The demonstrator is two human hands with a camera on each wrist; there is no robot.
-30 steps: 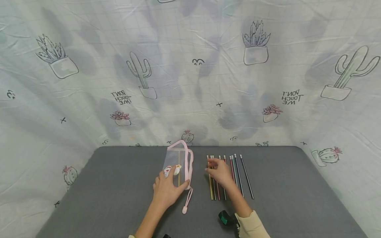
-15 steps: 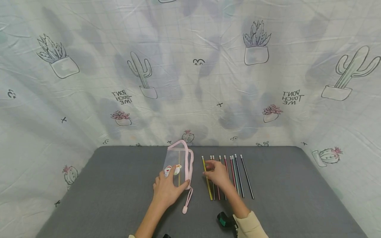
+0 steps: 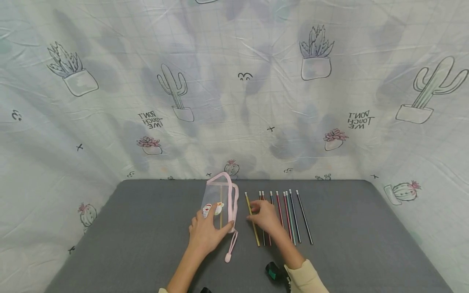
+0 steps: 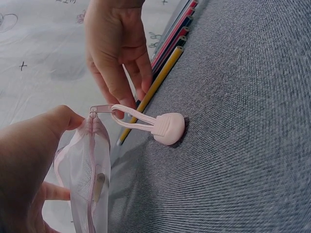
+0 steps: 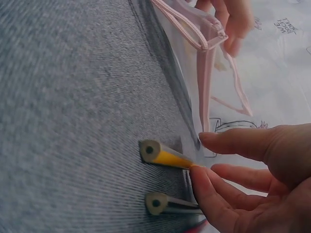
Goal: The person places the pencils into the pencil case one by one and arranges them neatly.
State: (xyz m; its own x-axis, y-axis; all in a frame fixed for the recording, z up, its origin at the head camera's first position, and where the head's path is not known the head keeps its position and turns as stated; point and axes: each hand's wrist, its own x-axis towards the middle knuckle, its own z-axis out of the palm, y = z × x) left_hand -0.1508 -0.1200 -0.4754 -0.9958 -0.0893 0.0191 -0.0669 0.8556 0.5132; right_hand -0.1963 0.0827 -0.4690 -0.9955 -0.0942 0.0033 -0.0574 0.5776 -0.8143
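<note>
My left hand point(image 3: 206, 232) grips a see-through mesh pencil pouch point(image 3: 229, 211) with pink trim, its thumb at the zip-pull corner and its fingers across the stickered face. In the left wrist view a pink cord toggle point(image 4: 169, 129) hangs from the zip. Something yellowish and thin shows through the mesh. My right hand point(image 3: 265, 215) is at a yellow pencil point(image 3: 255, 232). In the right wrist view a fingertip touches this pencil point(image 5: 170, 158), while the thumb stands apart above it. A dark pencil point(image 5: 170, 204) lies beside it.
Several more pencils lie in a row on the grey table point(image 3: 154, 228), under and right of my right hand; a black pencil point(image 3: 305, 217) is outermost. A cactus-print curtain point(image 3: 234, 101) hangs behind and at both sides. A black wrist device point(image 3: 272, 270) sits below the right wrist.
My right hand has moved left, and the yellow pencil's eraser end has swung left with it, away from the row. The left hand and pouch look unchanged.
</note>
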